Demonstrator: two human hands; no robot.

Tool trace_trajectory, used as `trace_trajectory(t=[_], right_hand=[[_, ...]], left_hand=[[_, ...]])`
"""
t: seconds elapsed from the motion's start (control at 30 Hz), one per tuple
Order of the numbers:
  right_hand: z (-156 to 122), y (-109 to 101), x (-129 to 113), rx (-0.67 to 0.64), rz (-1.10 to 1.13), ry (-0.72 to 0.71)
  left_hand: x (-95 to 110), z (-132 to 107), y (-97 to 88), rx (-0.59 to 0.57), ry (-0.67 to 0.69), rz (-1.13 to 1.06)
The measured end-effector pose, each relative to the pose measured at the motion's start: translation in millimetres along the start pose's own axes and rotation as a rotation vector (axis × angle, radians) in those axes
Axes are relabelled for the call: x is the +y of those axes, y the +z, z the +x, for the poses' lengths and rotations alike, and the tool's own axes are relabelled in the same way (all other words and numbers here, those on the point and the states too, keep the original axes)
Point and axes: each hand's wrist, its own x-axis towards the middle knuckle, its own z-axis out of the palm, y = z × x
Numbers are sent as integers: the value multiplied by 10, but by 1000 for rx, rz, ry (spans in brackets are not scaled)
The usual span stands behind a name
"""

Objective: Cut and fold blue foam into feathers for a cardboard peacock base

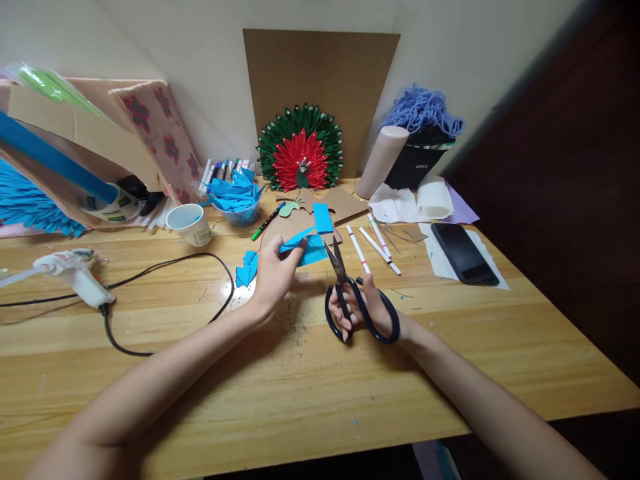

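Left hand pinching bright blue paper, right hand gripping slightly parted black-handled scissors, white glue gun lying on the wooden counter

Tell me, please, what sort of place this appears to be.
Probably a craft workspace: a white plastic glue gun lies on the pale wooden table, the right hand holds black-handled metal scissors, and a fan-shaped red-and-green peacock decoration shows before a brown rectangular board.
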Motion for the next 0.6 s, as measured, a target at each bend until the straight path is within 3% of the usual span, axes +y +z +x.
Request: trace_trajectory(t=[0.13,0.6], right_hand=[[-62,-28,78,-124,-82,4],[-54,-11,59,-117,-85,-24]], left_hand=[[-29,67,-45,39,22,-26],[29,-26,-12,-19,-2,14]])
